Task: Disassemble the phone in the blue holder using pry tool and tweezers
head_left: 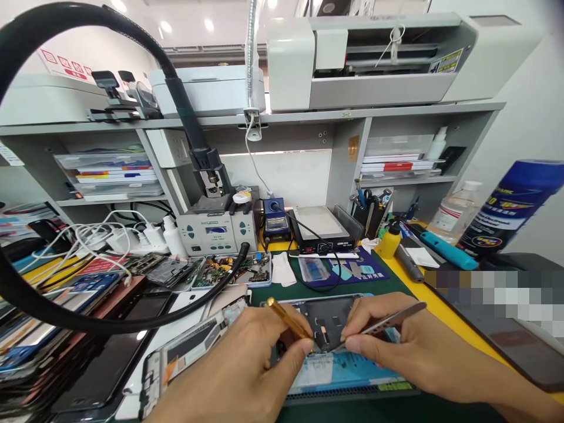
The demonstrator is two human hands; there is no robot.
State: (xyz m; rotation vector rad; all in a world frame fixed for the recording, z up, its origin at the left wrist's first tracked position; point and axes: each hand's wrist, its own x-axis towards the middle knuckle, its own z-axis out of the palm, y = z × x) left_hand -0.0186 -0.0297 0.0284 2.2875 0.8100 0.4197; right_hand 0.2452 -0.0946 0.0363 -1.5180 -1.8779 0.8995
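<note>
An opened phone with a blue frame lies on the green mat in front of me, its insides exposed. My left hand is closed round a gold-handled screwdriver, whose tip points down into the upper part of the phone. My right hand pinches metal tweezers, their tips meeting the same spot beside the screwdriver tip. Both hands rest over the phone's lower half and hide part of it.
Stacked phones and screens crowd the left. A thick black hose arcs overhead to a rework station. Behind the phone stand a hot plate, a yellow bottle, a tool cup and a blue spray can.
</note>
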